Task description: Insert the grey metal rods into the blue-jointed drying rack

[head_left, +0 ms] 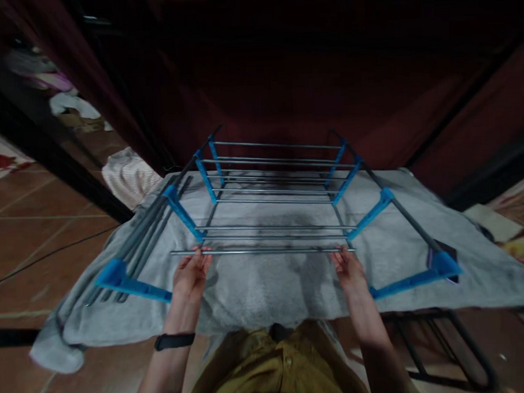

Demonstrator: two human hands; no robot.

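A shelf rack [279,190] of grey metal rods and blue plastic connectors lies on a grey towel [266,283] spread over a low table. My left hand [191,276] and my right hand [348,269] each grip one end of a loose grey rod [264,251], held level across the rack's near side. Both hands have their fingers curled round the rod. A black band sits on my left wrist. Several more loose rods [137,236] lie bundled along the rack's left side.
Blue connector bars [131,283] [415,279] stick out at the near left and near right. Dark red curtains hang behind. Tiled floor lies to the left, with cloth heaps [128,176] there. Black table legs [442,345] show at lower right.
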